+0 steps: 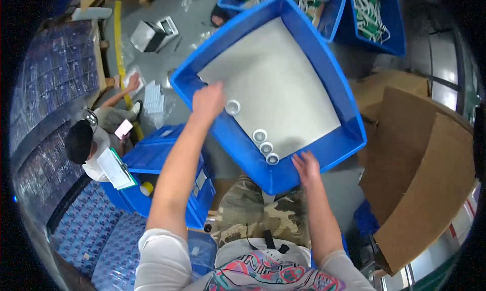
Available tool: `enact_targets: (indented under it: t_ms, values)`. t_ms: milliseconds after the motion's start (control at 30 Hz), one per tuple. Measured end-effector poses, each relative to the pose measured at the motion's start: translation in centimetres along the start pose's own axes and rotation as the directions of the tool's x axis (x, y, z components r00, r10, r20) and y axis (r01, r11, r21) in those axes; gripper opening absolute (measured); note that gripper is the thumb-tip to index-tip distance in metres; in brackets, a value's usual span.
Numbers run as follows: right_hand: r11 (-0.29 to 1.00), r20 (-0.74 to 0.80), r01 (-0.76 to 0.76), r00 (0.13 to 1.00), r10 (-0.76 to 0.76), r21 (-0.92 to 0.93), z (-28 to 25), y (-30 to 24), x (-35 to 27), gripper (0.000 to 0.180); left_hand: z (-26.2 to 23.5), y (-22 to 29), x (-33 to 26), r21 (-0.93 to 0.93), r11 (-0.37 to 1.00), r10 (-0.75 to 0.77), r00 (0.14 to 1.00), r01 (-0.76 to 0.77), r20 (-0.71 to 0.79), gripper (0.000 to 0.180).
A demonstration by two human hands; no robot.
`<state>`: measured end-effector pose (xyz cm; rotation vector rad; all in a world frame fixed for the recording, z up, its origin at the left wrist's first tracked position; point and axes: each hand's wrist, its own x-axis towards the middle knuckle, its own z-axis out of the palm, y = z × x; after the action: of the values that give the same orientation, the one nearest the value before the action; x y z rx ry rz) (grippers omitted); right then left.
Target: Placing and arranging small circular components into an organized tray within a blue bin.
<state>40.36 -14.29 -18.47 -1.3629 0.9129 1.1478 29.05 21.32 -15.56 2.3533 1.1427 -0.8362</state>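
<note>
A large blue plastic bin (351, 120) stands before me, its bottom covered by a pale sheet (273, 73). My left hand (208, 105) is closed just inside the bin's left wall, over the sheet's edge; whatever its fingers hold is hidden. Close to its right lies a small round white piece with a grey centre (233, 107). Three more such round pieces (259, 135) sit in a slanting row at the near left side. At the near wall my right hand (306, 167) has its fingers apart, resting at the rim, holding nothing.
Far bins hold green and white corded items (372, 17). An open cardboard box (405, 174) stands at right. On the left, a person (83, 144) sits near a green-edged clipboard (116, 168) and blue bins (152, 157). Wrapped stacks (61, 73) line the far left.
</note>
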Motion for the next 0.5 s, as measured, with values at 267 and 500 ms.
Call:
enact_targets:
  t_ms: [267, 500]
  values:
    - [0.981, -0.161, -0.159, 0.977, 0.140, -0.107, 1.7, 3.5, 8.2, 0.011, 2.0, -3.7, 8.8, -0.094, 0.995, -0.004, 0.980, -0.015, -0.198, 0.053]
    - [0.942, -0.228, -0.171, 0.968, 0.106, -0.290, 3.3, 3.5, 9.6, 0.007, 5.3, -2.4, 10.2, -0.104, 0.988, -0.126, 0.979, 0.110, -0.158, 0.060]
